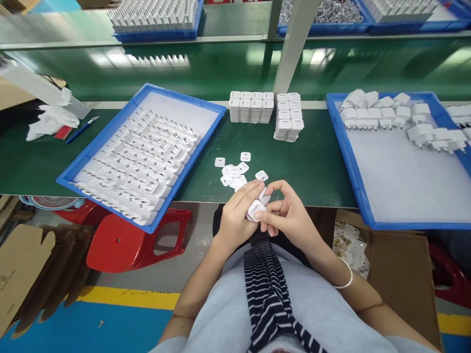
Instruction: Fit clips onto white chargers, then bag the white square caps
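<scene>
I see both hands meeting just off the near edge of the green worktop (316, 166), over the lap. The left hand (235, 215) and the right hand (290, 213) together pinch a small white square plastic charger housing (254, 211), held between fingertips at its edges; a second white piece (265, 196) sits just above it, against the fingers.

I judge the housing light, rigid and smooth, so somewhat slippery; a grip across two opposite flat sides, clear of any seam, suits it best.

The left wrist is bent inward, with its fingers extended over the part's top. The right fingers curl, the thumb arching above.

A loose cluster of small white square caps (235, 172) lies on the worktop just beyond the hands. A blue tray of white parts in rows (145, 152) stands to the left, and a blue tray of white plug bodies (397, 147) to the right.
</scene>
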A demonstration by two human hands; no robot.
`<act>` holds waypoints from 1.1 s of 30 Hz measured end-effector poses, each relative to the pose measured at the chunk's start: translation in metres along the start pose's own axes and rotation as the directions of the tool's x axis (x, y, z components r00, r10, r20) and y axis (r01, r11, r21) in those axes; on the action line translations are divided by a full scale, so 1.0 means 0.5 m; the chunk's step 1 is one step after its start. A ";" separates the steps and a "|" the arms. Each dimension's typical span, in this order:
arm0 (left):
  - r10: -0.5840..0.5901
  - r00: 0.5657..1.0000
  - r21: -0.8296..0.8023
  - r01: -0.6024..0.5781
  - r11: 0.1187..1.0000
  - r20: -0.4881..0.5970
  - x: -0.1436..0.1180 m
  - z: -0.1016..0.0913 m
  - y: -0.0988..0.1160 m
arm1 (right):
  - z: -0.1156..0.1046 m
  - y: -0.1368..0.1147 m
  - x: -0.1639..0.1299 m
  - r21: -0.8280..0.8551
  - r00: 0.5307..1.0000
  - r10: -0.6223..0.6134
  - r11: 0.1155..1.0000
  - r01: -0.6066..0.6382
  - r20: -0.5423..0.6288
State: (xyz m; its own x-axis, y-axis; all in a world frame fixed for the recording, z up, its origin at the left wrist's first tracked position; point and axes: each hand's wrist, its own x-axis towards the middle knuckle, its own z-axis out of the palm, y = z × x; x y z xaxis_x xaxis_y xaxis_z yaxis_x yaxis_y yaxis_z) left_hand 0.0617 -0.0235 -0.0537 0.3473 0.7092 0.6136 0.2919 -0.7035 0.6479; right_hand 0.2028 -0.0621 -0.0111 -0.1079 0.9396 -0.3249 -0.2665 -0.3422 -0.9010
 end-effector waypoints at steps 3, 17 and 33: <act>0.001 1.000 -0.013 -0.001 1.000 0.000 -0.001 0.000 -0.001 | 0.002 0.002 0.002 -0.022 1.000 -0.008 1.000 0.008 -0.012; -0.224 0.974 -0.229 0.211 0.950 -0.031 -0.002 -0.002 0.012 | 0.009 0.011 -0.001 0.004 0.997 -0.072 0.997 0.072 -0.029; -0.323 0.946 -0.319 0.295 0.901 -0.036 -0.007 -0.015 0.018 | 0.010 0.018 0.000 0.038 0.989 -0.103 0.994 0.100 0.102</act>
State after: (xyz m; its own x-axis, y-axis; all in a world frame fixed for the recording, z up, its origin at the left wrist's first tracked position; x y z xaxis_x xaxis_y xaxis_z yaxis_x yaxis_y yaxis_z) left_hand 0.0564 -0.0319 -0.0469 0.2019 0.8995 0.3875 0.0814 -0.4097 0.9086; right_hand 0.1957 -0.0651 -0.0178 -0.1770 0.9639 -0.1990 -0.3126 -0.2468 -0.9173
